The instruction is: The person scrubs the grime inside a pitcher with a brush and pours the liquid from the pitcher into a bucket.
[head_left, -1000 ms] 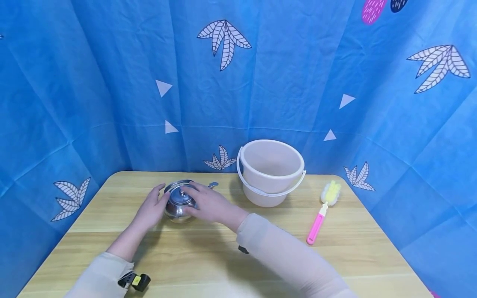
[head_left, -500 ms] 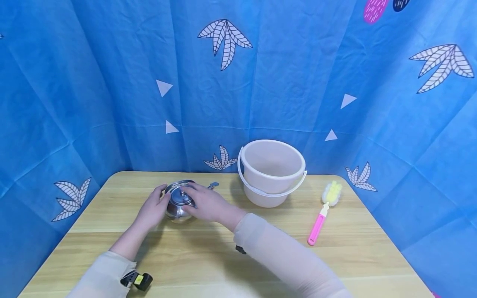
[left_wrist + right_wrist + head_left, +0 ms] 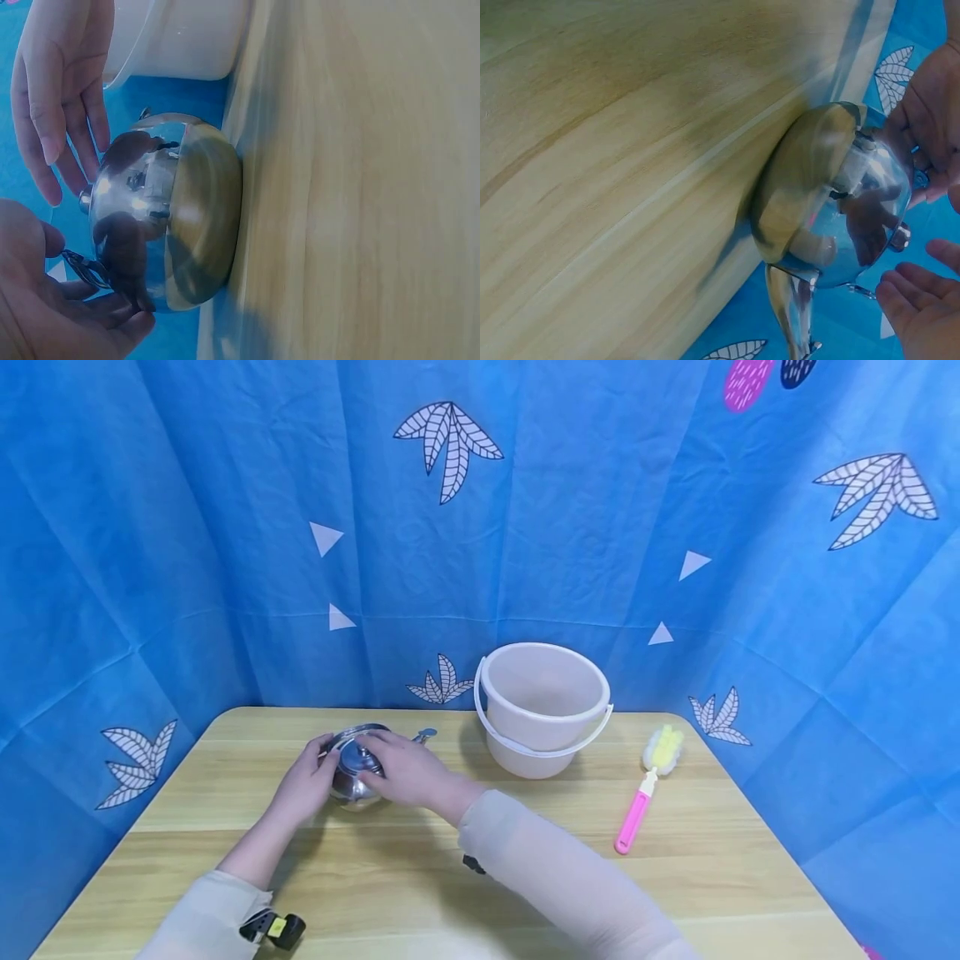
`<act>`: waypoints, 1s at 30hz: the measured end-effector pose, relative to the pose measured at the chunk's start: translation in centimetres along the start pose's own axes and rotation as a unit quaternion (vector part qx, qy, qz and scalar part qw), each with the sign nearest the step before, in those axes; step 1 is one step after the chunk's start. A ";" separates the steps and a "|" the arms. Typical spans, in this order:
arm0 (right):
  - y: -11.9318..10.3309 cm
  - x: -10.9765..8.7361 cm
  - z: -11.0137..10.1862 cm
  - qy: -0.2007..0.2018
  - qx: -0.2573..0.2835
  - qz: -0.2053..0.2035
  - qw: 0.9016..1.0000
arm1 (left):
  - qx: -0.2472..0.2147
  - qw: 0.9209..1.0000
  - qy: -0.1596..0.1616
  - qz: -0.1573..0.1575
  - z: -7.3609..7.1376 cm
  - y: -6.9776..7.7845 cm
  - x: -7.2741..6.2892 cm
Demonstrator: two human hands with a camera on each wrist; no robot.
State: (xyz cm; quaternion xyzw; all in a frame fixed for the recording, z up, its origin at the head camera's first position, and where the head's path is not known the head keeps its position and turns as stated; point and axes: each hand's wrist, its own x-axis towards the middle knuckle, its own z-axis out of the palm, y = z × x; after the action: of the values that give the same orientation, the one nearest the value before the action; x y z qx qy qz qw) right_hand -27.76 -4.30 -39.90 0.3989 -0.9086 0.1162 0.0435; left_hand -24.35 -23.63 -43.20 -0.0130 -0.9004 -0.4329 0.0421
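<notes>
A shiny steel teapot (image 3: 348, 790) stands upright on the left part of the table, its lid on and its spout (image 3: 789, 304) pointing away to the right. My left hand (image 3: 303, 783) holds it on the left side; in the left wrist view its fingers curl about the wire handle (image 3: 84, 268) and touch the body. Over the lid hovers my right hand (image 3: 408, 770), fingers loosely spread around the small knob (image 3: 85, 199). The right wrist view shows a slight gap between those fingers and the knob. From above, the right hand covers part of the lid.
A white bucket (image 3: 525, 742) with its handle hanging down stands at the table's back, right of the teapot. Farther right lies a sponge brush (image 3: 636, 814) with a pink handle. Blue patterned curtain (image 3: 570, 527) encloses the wooden table (image 3: 420, 893) at back and sides.
My right hand has shifted slightly left and closer over the lid knob. The left hand stays at the teapot's side, and the teapot has not visibly moved on the table.
</notes>
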 end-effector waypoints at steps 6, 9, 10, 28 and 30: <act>-0.1 0.3 0.3 0.017 -0.006 0.001 1.000 | 0.011 1.000 0.001 -0.004 0.0 0.1 -0.1; -0.1 0.5 0.6 0.023 -0.013 -0.001 1.000 | 0.012 1.000 0.002 -0.008 0.0 0.1 -0.1; -0.1 0.6 0.6 0.023 -0.014 0.000 1.000 | 0.011 1.000 0.003 -0.009 0.0 0.1 -0.1; -0.3 1.5 1.1 0.031 -0.058 0.007 0.998 | 0.021 1.000 0.008 -0.007 0.1 0.0 -0.1; -0.4 1.5 1.2 0.030 -0.056 0.009 0.998 | 0.020 1.000 0.007 -0.008 0.1 -0.1 -0.1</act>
State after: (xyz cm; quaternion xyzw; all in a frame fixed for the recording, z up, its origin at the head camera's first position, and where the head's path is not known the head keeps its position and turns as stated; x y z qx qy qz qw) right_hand -28.53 -5.94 -40.75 0.3836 -0.9156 0.0772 0.0923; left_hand -24.27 -23.57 -43.32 -0.0022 -0.9084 -0.4156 0.0456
